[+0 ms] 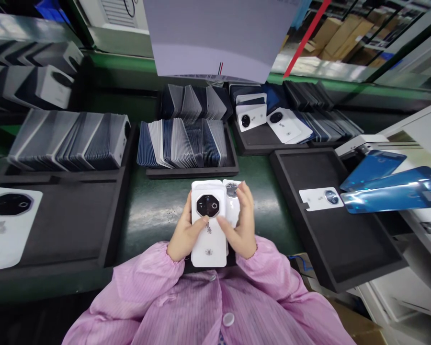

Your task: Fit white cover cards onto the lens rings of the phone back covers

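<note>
As I look down across the green worktop (154,211), black trays (68,225) flank it and rows of upright covers (183,143) fill the tray behind. Close to my pink sleeves (147,282), just above the worktop, I hold a white back cover (208,242), camera ring up, with a second cover (232,191) tucked behind it. My left hand (182,238) grips its left edge; my right hand (244,230) clasps the right side, fingers (224,222) curled over the front.

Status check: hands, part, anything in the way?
Both gripping white back cover: left hand, right hand. A second cover behind it. Nearest black tray off right, apart.
</note>
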Tool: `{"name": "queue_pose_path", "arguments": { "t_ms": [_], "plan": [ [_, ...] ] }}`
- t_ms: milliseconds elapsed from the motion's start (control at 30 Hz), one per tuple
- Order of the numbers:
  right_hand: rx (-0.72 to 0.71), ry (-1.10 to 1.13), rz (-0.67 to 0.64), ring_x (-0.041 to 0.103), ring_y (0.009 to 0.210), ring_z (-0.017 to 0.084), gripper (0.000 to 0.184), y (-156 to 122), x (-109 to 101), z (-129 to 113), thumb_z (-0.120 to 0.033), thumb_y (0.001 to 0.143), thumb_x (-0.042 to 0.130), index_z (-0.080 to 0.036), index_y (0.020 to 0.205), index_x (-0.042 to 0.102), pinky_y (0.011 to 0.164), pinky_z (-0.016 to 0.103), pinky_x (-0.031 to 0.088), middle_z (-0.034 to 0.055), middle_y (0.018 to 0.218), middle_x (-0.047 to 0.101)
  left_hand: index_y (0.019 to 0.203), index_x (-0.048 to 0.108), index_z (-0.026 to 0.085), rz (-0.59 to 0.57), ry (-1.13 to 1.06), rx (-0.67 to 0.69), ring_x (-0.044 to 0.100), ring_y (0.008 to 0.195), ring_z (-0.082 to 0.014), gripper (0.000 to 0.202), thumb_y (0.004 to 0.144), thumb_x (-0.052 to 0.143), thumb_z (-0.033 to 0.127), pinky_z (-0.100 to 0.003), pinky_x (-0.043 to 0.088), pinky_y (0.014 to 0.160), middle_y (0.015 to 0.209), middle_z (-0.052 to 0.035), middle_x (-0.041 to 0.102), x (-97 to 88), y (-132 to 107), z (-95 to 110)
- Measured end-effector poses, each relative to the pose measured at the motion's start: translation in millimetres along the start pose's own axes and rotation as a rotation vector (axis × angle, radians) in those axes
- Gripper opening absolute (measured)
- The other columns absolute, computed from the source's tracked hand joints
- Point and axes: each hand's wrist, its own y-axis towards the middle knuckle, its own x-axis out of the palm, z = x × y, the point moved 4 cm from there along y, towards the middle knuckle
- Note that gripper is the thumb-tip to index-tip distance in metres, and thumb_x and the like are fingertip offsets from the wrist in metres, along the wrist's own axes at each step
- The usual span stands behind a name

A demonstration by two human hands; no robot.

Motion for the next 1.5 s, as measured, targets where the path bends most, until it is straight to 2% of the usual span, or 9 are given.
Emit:
{"name": "queue_pose_path", "arguments": {
  "t_ms": [67,133,467,600,700,833,1100,1233,1500],
  "plan": [
    [-0.091,-0.107,0.058,0.04,0.134,0.031,0.036,20.1,-11.3,-11.3,-0.029,0.082,0.064,-0.025,0.117,0.054,0.109,0.057,0.035,0.0114,0.136,0.048,0.148,0.02,0.03,0.014,-0.013,-0.022,0.058,0.116,-0.027,0.085,0.078,0.068,0.035,-0.037,0.052,0.09,0.14,-0.0088,0.051,-0.7,-0.7,-2.0],
    [-0.144,-0.182,0.01,0.045,0.128,0.031,0.019,35.1,-13.9,-18.6,-0.027,0.08,0.067,-0.024,0.098,0.059,0.105,0.055,0.04,0.0103,0.122,0.057,0.149,0.016,0.028,0.029,0.008,-0.038,0.059,0.114,-0.0271,0.089,0.078,0.069,0.036,-0.037,0.054,0.086,0.14,-0.0106,0.051,-0.9,-1.2,-1.6],
    [-0.006,-0.117,-0.144,0.045,0.128,0.031,0.009,45.3,-2.6,-3.8,-0.027,0.081,0.066,-0.022,0.079,0.059,0.104,0.055,0.04,0.0097,0.12,0.057,0.151,0.007,0.023,0.004,0.044,0.008,0.054,0.122,-0.0283,0.098,0.077,0.07,0.038,-0.038,0.05,0.095,0.145,-0.0143,0.045,2.4,0.2,1.5],
    [-0.136,-0.144,-0.078,0.037,0.135,0.033,0.007,42.0,-3.1,-5.5,-0.023,0.082,0.063,-0.021,0.076,0.059,0.106,0.057,0.037,0.0095,0.124,0.056,0.151,0.006,0.025,-0.004,0.019,-0.015,0.057,0.119,-0.028,0.098,0.077,0.07,0.038,-0.037,0.052,0.091,0.143,-0.0142,0.048,2.5,0.2,-0.3],
    [-0.385,-0.125,-0.09,0.05,0.126,0.03,0.008,34.2,-1.3,-9.7,-0.018,0.08,0.065,-0.024,0.079,0.06,0.107,0.059,0.035,0.0054,0.106,0.066,0.151,0.008,0.026,-0.004,0.018,-0.025,0.057,0.119,-0.027,0.094,0.079,0.068,0.037,-0.038,0.05,0.094,0.14,-0.0122,0.051,2.3,0.7,0.6],
    [-0.587,0.037,-0.206,0.071,0.09,0.019,0.02,23.3,2.9,-10.5,-0.01,0.08,0.062,-0.028,0.089,0.059,0.106,0.053,0.04,-0.0038,0.078,0.072,0.15,0.016,0.025,0.032,0.103,0.02,0.053,0.124,-0.0263,0.086,0.081,0.066,0.034,-0.04,0.042,0.104,0.14,-0.0103,0.051,0.5,1.8,6.5],
    [-0.688,0.222,-0.137,0.074,0.076,0.016,0.064,20.0,2.4,-16.8,-0.004,0.081,0.061,-0.025,0.137,0.04,0.081,0.034,0.062,0.0027,0.087,0.077,0.148,0.024,0.022,0.054,0.199,0.067,0.049,0.127,-0.0278,0.081,0.081,0.065,0.037,-0.037,0.038,0.106,0.143,-0.0114,0.047,0.0,1.1,14.6],
    [-0.648,0.235,-0.153,0.074,0.079,0.015,0.065,19.6,3.9,-13.1,-0.007,0.081,0.062,-0.03,0.138,0.04,0.081,0.032,0.062,0.0005,0.092,0.077,0.148,0.025,0.025,0.045,0.194,0.082,0.052,0.123,-0.0274,0.078,0.082,0.065,0.037,-0.037,0.039,0.105,0.138,-0.0092,0.052,-0.2,0.5,13.7],
    [-0.651,0.213,-0.144,0.074,0.076,0.015,0.058,21.0,2.5,-15.2,-0.008,0.083,0.06,-0.031,0.133,0.043,0.076,0.031,0.063,-0.001,0.087,0.076,0.15,0.02,0.024,0.061,0.213,0.084,0.045,0.131,-0.0285,0.082,0.082,0.064,0.037,-0.038,0.035,0.108,0.147,-0.0106,0.043,-2.2,1.1,12.7]
  ]
}}
